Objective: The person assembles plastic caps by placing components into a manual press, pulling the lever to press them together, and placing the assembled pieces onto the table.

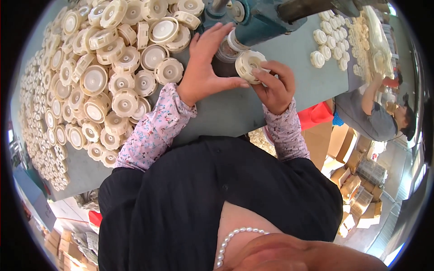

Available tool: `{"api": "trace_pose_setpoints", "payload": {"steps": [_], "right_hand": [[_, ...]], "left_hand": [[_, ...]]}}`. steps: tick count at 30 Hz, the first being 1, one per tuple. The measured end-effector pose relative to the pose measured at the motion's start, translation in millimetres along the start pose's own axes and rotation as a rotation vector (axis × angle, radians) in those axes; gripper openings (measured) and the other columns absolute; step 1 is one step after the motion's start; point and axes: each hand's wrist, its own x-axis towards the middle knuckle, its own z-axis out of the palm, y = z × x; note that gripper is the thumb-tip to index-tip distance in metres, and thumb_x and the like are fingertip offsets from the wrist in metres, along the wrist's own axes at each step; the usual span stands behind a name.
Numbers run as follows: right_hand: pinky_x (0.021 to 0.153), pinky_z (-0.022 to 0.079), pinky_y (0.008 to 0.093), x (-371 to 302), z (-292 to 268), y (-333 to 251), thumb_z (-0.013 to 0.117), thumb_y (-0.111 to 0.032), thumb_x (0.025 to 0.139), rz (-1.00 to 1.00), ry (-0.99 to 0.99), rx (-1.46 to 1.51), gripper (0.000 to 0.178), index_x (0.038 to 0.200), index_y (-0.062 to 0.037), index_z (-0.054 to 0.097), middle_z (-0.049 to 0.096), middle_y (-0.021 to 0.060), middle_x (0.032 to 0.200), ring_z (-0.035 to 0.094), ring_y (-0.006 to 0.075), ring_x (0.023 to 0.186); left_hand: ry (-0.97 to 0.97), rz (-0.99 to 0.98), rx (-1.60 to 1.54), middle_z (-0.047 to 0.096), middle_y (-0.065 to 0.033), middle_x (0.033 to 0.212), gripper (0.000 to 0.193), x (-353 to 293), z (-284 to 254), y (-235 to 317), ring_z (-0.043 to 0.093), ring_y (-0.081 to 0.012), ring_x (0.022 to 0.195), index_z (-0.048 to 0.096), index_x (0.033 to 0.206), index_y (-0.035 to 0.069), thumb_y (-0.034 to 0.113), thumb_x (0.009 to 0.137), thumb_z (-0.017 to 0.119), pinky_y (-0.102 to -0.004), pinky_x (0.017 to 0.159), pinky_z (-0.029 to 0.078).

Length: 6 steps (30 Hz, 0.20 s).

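Note:
My right hand (275, 86) grips a cream round plastic cap (247, 63) and holds it beside the base of a blue-green machine (257, 22). My left hand (205, 63) lies with fingers spread, its thumb touching the same cap and its fingertips reaching a clear round part (226, 50) under the machine's head. Both forearms wear pink floral sleeves. What sits under the palms is hidden.
A big heap of cream caps (99, 72) covers the left of the grey table (226, 113). Neat rows of smaller caps (332, 40) lie at the right. Another person (375, 113) works at the right; cardboard boxes (357, 180) stand on the floor.

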Motion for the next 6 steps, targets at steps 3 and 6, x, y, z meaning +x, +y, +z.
{"api": "trace_pose_setpoints", "payload": {"steps": [3,6], "right_hand": [[0.073,0.058,0.0384,-11,5,7,0.087,0.001,0.071,0.002,-0.02,-0.038,0.05,0.117,-0.0153,0.079,0.068,0.0104,0.115,0.069,0.0275,0.091],[0.073,0.059,0.0368,-8,21,17,0.088,0.0,0.071,-0.045,0.033,-0.132,0.051,0.119,-0.0139,0.078,0.067,0.0111,0.115,0.07,0.0293,0.093]], "left_hand": [[-0.035,0.006,0.073,0.052,-0.0139,0.156,0.12,3,-1,2,0.037,-0.0325,0.154,0.044,0.159,0.015,0.062,0.06,0.094,-0.0647,0.122,0.015],[-0.027,-0.007,0.069,0.051,-0.0159,0.156,0.118,5,-2,-1,0.037,-0.0319,0.154,0.045,0.159,0.016,0.064,0.062,0.092,-0.0654,0.122,0.014]]}}
